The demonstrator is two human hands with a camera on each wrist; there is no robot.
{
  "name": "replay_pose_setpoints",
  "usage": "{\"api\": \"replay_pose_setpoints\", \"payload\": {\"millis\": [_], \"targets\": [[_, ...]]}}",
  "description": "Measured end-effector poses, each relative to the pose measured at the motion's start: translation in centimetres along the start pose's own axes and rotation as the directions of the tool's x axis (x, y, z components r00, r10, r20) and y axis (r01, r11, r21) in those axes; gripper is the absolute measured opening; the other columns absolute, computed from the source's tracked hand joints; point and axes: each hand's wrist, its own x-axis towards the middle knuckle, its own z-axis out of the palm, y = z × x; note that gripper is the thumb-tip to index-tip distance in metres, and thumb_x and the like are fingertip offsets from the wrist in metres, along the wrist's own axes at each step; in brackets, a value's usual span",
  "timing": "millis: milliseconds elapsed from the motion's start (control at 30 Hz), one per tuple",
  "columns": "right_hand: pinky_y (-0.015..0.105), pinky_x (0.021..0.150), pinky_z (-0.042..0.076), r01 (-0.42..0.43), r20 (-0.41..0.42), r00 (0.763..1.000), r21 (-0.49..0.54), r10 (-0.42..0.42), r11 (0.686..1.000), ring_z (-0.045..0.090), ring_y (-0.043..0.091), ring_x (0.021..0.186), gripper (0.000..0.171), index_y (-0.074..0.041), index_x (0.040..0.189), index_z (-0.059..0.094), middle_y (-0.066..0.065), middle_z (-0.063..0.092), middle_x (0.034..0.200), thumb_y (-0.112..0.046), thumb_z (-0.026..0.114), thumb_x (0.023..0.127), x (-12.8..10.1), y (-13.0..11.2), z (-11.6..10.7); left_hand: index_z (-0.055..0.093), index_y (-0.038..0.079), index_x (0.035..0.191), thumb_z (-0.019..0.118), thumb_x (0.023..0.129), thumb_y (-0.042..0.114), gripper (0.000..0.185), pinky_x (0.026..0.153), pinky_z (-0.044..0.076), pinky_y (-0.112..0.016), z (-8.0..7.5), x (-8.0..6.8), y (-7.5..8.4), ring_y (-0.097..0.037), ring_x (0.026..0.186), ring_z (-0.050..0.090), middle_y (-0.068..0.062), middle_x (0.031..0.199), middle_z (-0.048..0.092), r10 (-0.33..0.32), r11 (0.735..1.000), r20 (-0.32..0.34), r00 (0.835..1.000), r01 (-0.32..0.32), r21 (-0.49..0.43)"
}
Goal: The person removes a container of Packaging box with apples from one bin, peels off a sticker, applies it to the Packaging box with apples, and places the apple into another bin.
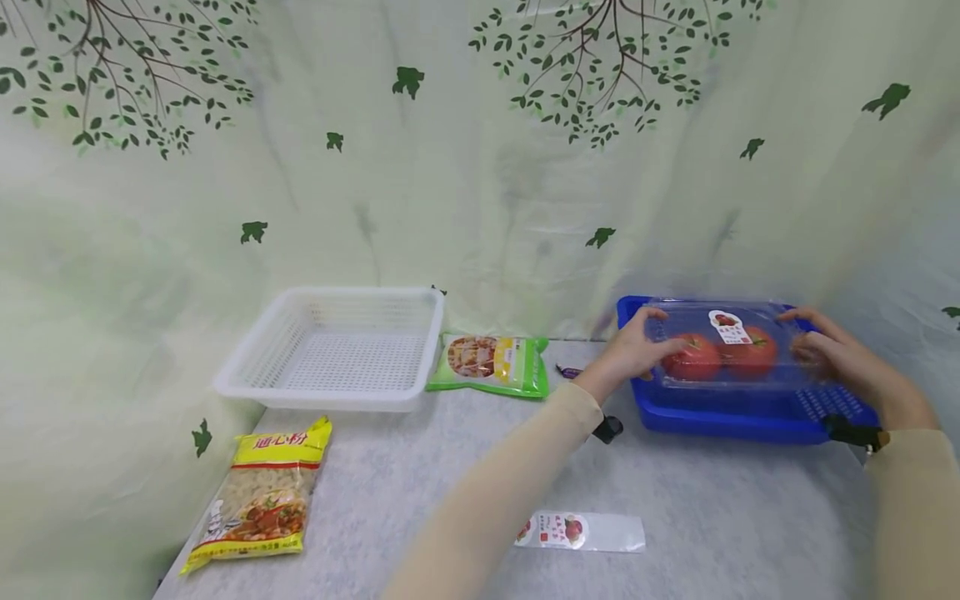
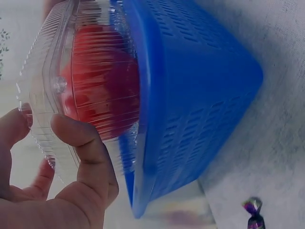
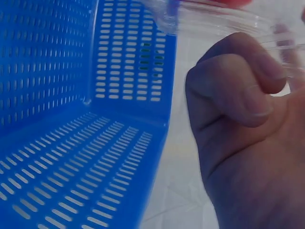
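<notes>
A clear plastic box [image 1: 738,375] with a label [image 1: 727,327] on its lid holds two red tomatoes [image 1: 752,354]. It is over the blue basket [image 1: 720,425], near the basket's rim. My left hand [image 1: 636,346] pinches the box's left end, its thumb and fingers on the ridged edge in the left wrist view. At the other end my right hand [image 1: 851,358] grips the box, with some fingers curled in toward the palm in the right wrist view. The basket's slotted inside [image 3: 128,52] shows below the box there.
A white basket [image 1: 337,400] stands at the back left, with a green-edged food bag [image 1: 491,365] beside it. Nearer lies a yellow pasta bag [image 1: 262,492]. A strip of labels [image 1: 592,532] lies in front, and a purple-wrapped candy [image 2: 255,217] is left of the blue basket.
</notes>
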Motion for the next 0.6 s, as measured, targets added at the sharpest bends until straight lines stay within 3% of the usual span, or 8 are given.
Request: {"api": "replay_pose_setpoints", "payload": {"millis": [133, 233, 367, 400, 467, 533, 600], "targets": [[0.035, 0.062, 0.044, -0.046, 0.027, 0.999, -0.01, 0.047, 0.999, 0.05, 0.007, 0.073, 0.036, -0.052, 0.141, 0.035, -0.013, 0.047, 0.088, -0.026, 0.037, 0.115, 0.7, 0.4, -0.5, 0.056, 0.036, 0.139, 0.08, 0.096, 0.038, 0.049, 0.054, 0.051, -0.031, 0.8, 0.4, 0.3, -0.02, 0.053, 0.058, -0.007, 0.11, 0.07, -0.039, 0.998, -0.031, 0.999, 0.041, 0.042], [0.044, 0.058, 0.031, -0.065, 0.064, 0.996, -0.006, 0.065, 0.998, 0.041, 0.016, 0.064, 0.041, -0.05, 0.145, 0.031, -0.009, 0.044, 0.081, -0.023, 0.038, 0.115, 1.1, 0.8, -0.6, 0.055, 0.034, 0.142, 0.079, 0.098, 0.034, 0.05, 0.053, 0.051, -0.029, 1.4, 0.7, 0.4, -0.02, 0.052, 0.06, -0.006, 0.129, 0.069, -0.054, 0.995, -0.047, 0.997, 0.058, 0.075], [0.047, 0.058, 0.027, -0.102, 0.079, 0.992, -0.011, 0.102, 0.995, 0.034, 0.022, 0.06, 0.044, -0.046, 0.151, 0.028, -0.008, 0.043, 0.077, -0.024, 0.039, 0.115, 1.4, 1.4, -0.5, 0.051, 0.032, 0.146, 0.074, 0.101, 0.035, 0.051, 0.053, 0.052, -0.027, 2.2, 1.2, 0.8, -0.02, 0.054, 0.066, -0.008, 0.124, 0.073, -0.05, 0.975, -0.05, 0.997, 0.059, 0.214], [0.044, 0.057, 0.029, -0.115, 0.08, 0.99, -0.02, 0.116, 0.993, 0.034, 0.023, 0.06, 0.045, -0.046, 0.153, 0.027, -0.008, 0.043, 0.077, -0.026, 0.04, 0.115, 1.4, 1.6, -0.5, 0.05, 0.032, 0.146, 0.073, 0.101, 0.037, 0.051, 0.055, 0.052, -0.027, 2.4, 1.3, 0.9, -0.019, 0.058, 0.067, -0.007, 0.12, 0.073, -0.051, 0.963, -0.054, 0.997, 0.063, 0.26], [0.039, 0.057, 0.035, -0.137, 0.075, 0.987, -0.041, 0.139, 0.99, 0.037, 0.02, 0.061, 0.045, -0.046, 0.154, 0.026, -0.007, 0.043, 0.077, -0.029, 0.041, 0.115, 1.6, 1.9, -0.5, 0.05, 0.032, 0.146, 0.073, 0.101, 0.039, 0.051, 0.066, 0.056, -0.027, 2.9, 1.6, 1.2, -0.017, 0.082, 0.073, -0.005, 0.122, 0.073, -0.058, 0.936, -0.074, 0.996, 0.08, 0.342], [0.035, 0.061, 0.042, -0.154, 0.087, 0.983, -0.067, 0.16, 0.986, 0.04, 0.018, 0.063, 0.047, -0.047, 0.156, 0.024, -0.004, 0.044, 0.083, -0.032, 0.042, 0.115, 1.8, 2.2, -0.4, 0.05, 0.034, 0.145, 0.073, 0.101, 0.04, 0.05, 0.075, 0.057, -0.029, 3.3, 1.7, 1.3, -0.017, 0.104, 0.068, -0.004, 0.134, 0.067, -0.09, 0.916, -0.097, 0.991, 0.12, 0.382], [0.034, 0.066, 0.045, -0.168, 0.097, 0.979, -0.092, 0.177, 0.981, 0.043, 0.015, 0.066, 0.049, -0.047, 0.157, 0.023, 0.0, 0.045, 0.092, -0.033, 0.043, 0.114, 2.0, 2.5, -0.3, 0.049, 0.035, 0.147, 0.071, 0.102, 0.04, 0.05, 0.078, 0.056, -0.032, 3.8, 2.0, 1.3, -0.019, 0.11, 0.064, -0.005, 0.14, 0.063, -0.128, 0.9, -0.116, 0.985, 0.165, 0.404]]}}
